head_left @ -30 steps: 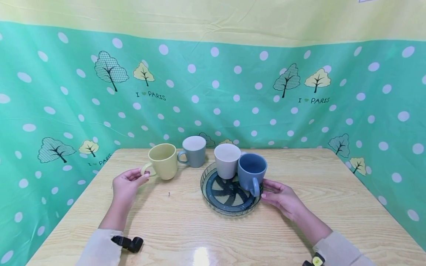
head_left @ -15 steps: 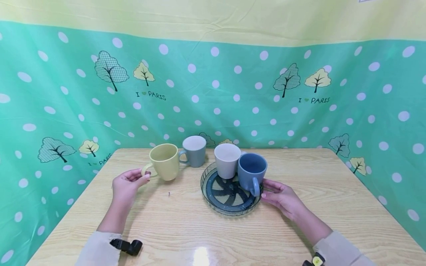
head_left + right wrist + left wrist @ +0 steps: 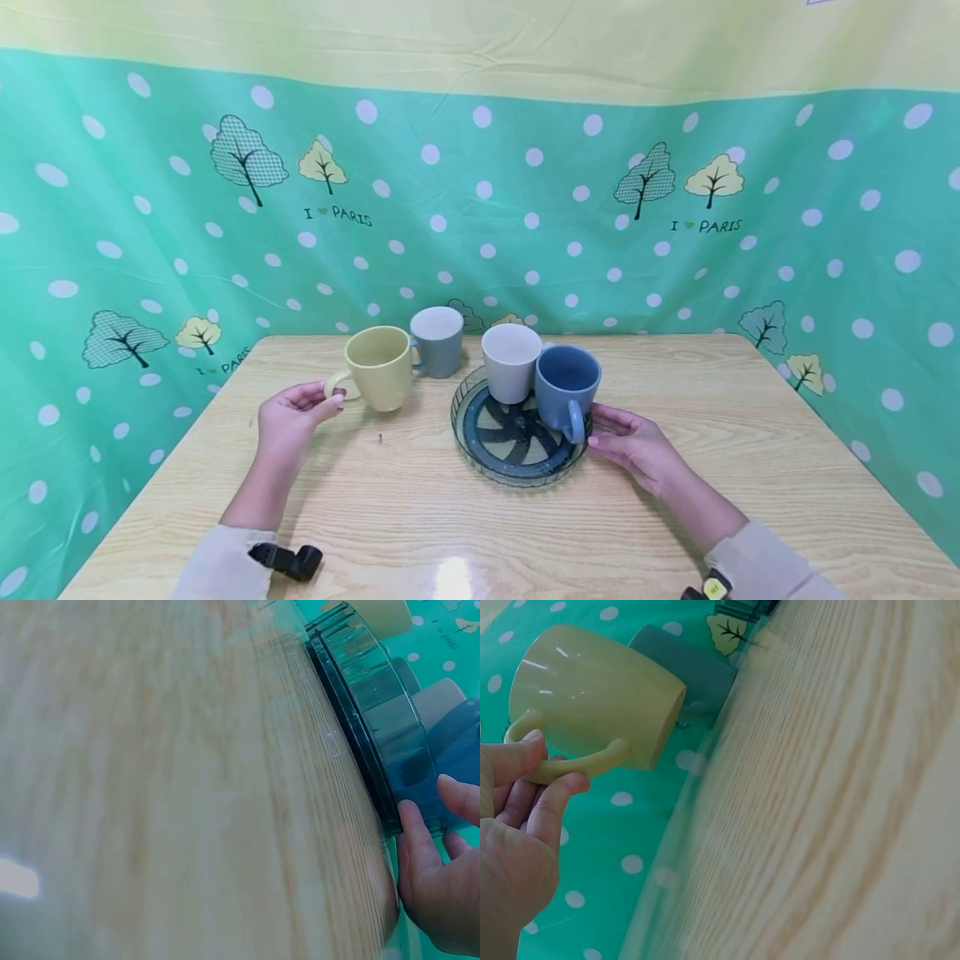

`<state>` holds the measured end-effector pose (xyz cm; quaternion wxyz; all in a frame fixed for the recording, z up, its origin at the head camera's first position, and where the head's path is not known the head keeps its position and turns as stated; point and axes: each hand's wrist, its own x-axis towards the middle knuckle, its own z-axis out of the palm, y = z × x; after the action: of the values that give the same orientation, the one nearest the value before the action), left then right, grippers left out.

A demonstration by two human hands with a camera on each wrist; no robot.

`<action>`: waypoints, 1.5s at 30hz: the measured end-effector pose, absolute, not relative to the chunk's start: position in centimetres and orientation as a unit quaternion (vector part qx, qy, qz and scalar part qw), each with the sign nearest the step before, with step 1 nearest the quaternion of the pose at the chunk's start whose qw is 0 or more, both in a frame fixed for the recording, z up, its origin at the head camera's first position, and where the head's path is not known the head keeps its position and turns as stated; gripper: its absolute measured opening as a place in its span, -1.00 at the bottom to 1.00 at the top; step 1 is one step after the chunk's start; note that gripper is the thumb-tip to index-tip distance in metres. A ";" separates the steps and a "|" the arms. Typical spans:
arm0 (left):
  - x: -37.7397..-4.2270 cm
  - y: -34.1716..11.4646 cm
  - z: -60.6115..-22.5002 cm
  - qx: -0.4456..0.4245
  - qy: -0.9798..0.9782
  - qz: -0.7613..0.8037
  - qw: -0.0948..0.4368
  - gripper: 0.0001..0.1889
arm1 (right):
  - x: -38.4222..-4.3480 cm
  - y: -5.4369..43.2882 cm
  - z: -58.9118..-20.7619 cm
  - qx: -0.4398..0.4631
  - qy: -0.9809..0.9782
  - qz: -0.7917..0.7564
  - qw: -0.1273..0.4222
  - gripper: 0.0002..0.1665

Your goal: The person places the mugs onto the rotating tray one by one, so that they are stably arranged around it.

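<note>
While my left hand (image 3: 288, 423) pinches the yellow mug's (image 3: 384, 371) handle (image 3: 600, 761), seemingly just off the bench (image 3: 405, 517), left of the tray (image 3: 510, 478), my right hand (image 3: 637, 452), fingers loosely apart, touches that tray. Probably stiff, slick, breakable ceramic, fairly weighty; the handle seems the safest hold.

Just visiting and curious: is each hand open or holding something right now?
Left hand: holding the glossy pale-yellow mug by its handle.
Right hand: open, fingers against the round, dark transparent tray.

Left hand (image 3: 288, 419) in a thumb-and-finger pinch, right hand (image 3: 636, 450) with fingers (image 3: 617, 416) extended, forearms (image 3: 257, 493) angled inward
</note>
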<state>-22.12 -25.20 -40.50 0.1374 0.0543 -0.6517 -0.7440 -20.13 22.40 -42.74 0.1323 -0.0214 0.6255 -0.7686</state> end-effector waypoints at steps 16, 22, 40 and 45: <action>-21.6 -24.3 -40.2 0.024 -0.654 -0.746 0.124 -0.78 | -20.0 22.3 -42.7 -0.007 0.624 -0.770 0.134 -0.12; -21.3 -23.6 -40.0 0.014 -0.652 -0.748 0.123 -0.79 | -20.1 22.5 -42.7 -0.003 0.625 -0.769 0.132 -0.12; -20.7 -22.0 -39.5 -0.041 -0.643 -0.756 0.118 -0.79 | -20.2 22.5 -42.7 -0.011 0.625 -0.769 0.135 -0.13; -20.5 -21.5 -39.4 -0.055 -0.637 -0.760 0.114 -0.78 | -20.2 22.5 -42.7 -0.026 0.624 -0.769 0.136 -0.14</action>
<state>-20.49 -21.49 -39.36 0.1143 -0.0548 -0.6369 -0.7604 -20.24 22.50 -42.68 0.1365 -0.0262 0.6242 -0.7688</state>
